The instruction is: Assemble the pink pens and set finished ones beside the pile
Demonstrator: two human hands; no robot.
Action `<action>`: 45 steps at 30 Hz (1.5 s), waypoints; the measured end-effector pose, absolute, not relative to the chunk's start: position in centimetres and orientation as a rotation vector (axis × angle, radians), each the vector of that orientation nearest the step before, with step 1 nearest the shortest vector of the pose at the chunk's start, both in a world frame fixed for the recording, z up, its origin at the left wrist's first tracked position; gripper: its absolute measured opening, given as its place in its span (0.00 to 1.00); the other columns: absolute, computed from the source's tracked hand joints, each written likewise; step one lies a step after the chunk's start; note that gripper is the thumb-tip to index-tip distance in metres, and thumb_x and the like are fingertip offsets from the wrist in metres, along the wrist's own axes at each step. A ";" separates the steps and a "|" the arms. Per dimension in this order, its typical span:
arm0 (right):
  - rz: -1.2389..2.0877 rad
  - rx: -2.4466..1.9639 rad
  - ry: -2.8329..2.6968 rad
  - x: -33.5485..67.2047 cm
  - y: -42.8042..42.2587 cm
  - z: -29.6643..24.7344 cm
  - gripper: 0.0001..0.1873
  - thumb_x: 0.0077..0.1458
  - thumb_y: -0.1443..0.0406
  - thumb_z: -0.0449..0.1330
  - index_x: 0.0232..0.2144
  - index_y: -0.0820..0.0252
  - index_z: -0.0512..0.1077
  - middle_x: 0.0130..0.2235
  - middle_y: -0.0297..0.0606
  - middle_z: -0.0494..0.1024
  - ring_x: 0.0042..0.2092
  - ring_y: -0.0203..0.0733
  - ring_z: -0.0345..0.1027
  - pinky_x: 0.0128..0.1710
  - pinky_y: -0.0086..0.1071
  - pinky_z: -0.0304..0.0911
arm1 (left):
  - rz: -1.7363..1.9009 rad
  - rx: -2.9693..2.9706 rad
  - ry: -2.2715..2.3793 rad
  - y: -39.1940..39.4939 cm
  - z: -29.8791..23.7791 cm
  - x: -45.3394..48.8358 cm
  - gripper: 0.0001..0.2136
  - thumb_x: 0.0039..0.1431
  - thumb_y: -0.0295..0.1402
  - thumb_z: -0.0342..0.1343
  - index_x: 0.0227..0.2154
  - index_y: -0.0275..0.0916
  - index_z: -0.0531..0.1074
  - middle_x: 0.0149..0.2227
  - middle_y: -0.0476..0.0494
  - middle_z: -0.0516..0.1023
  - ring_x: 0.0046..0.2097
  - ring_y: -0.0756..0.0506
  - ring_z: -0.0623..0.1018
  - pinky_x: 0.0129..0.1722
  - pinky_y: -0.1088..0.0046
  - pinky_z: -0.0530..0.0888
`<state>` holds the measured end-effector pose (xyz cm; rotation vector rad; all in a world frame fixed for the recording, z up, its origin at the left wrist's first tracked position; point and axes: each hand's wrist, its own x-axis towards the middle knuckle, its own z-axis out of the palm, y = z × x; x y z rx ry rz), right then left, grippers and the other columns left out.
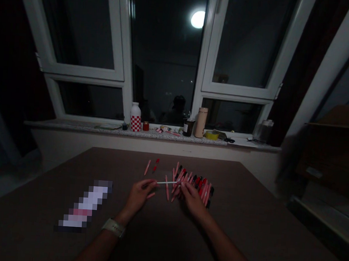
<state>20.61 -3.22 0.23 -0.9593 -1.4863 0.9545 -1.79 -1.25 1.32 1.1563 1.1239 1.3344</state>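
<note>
Window: a dark window (164,59) stands far beyond the pen pile (196,187).
Sill: a stone sill (127,132) runs under it, bearing a bottle (135,118), a flask (201,122) and tape (211,135).
Table: a brown table (254,226) lies under the pen pile.
Blurred object: a pixelated shape (84,205) lies well left of the pile.
Loose pens: two pink-and-red pieces (147,167) lie just beyond the pile's left side.
Left hand: the left hand (139,195), with a watch (113,227) on its wrist, is left of the pile.
Left fingers: narrowly pinching one end of a white rod (167,182).
Right hand: the right hand (192,200) rests against the pile's near edge.
Right fingers: curled and narrow, touching pens; whether they grip the rod, I cannot tell.
White rod: spans the gap between the hands, just left of the pile.
</note>
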 end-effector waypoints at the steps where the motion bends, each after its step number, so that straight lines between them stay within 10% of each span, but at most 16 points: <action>1: 0.954 -0.940 -1.490 20.6 -3.2 0.2 0.27 0.61 0.42 0.50 0.37 0.57 0.73 0.35 0.39 0.78 0.39 0.46 0.71 0.42 0.35 0.64 | 1.336 1.152 1.126 -1.3 1.3 -1.8 0.26 0.37 0.49 0.72 0.36 0.35 0.79 0.39 0.37 0.83 0.46 0.37 0.81 0.41 0.61 0.80; 21: 0.912 -1.087 -1.533 21.2 -3.0 -0.4 0.31 0.60 0.40 0.46 0.22 0.56 0.65 0.26 0.34 0.68 0.32 0.42 0.63 0.37 0.32 0.60 | 1.308 1.458 1.176 -1.9 1.6 -1.5 0.19 0.46 0.46 0.66 0.35 0.35 0.82 0.38 0.36 0.83 0.41 0.40 0.82 0.38 0.67 0.80; 45: 0.468 -1.031 -1.924 21.7 -3.7 -0.3 0.13 0.64 0.62 0.54 0.44 0.58 0.77 0.45 0.45 0.81 0.48 0.48 0.73 0.51 0.40 0.64 | 1.238 2.171 1.188 -2.8 2.0 -1.3 0.10 0.62 0.40 0.58 0.36 0.44 0.82 0.34 0.43 0.81 0.39 0.43 0.77 0.42 0.69 0.71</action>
